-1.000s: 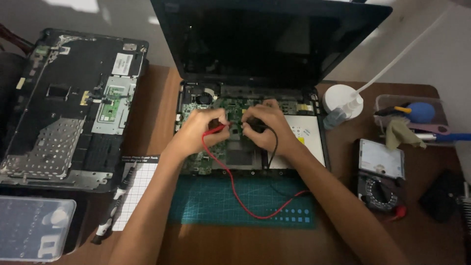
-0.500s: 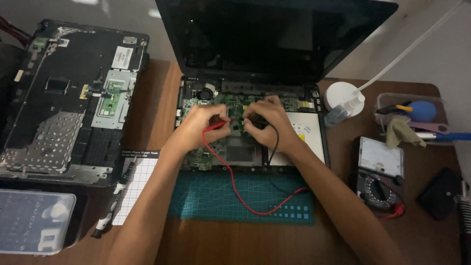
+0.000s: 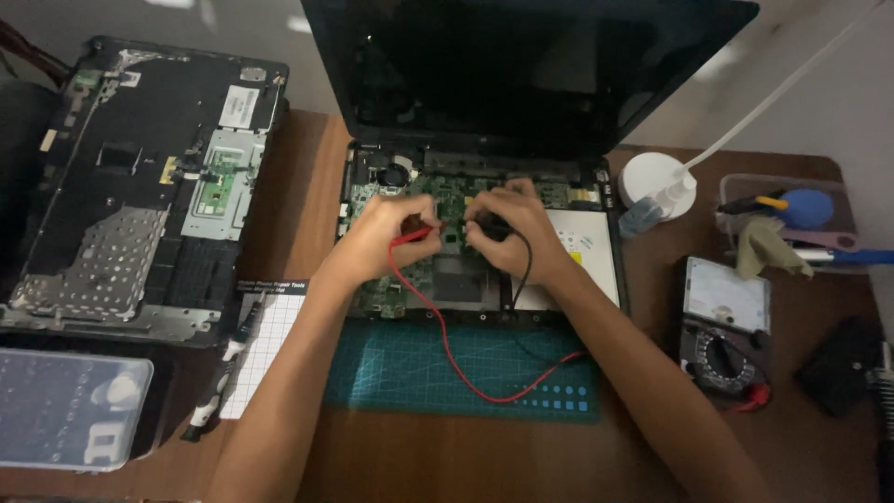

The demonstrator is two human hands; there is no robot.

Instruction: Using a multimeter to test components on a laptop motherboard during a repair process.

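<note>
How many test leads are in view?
2: the red lead in the left hand, the black lead in the right hand; both tips hidden.

Two bare forearms in view, no sleeves, gloves, watch or rings visible on left hand (image 3: 384,240) or right hand (image 3: 514,231); short nails as far as can be made out.

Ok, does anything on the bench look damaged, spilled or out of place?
Nothing spilled. The laptop lies opened with its board bare; its removed top cover lies upside down at left. Left hand holds the red probe, right hand the black.
</note>
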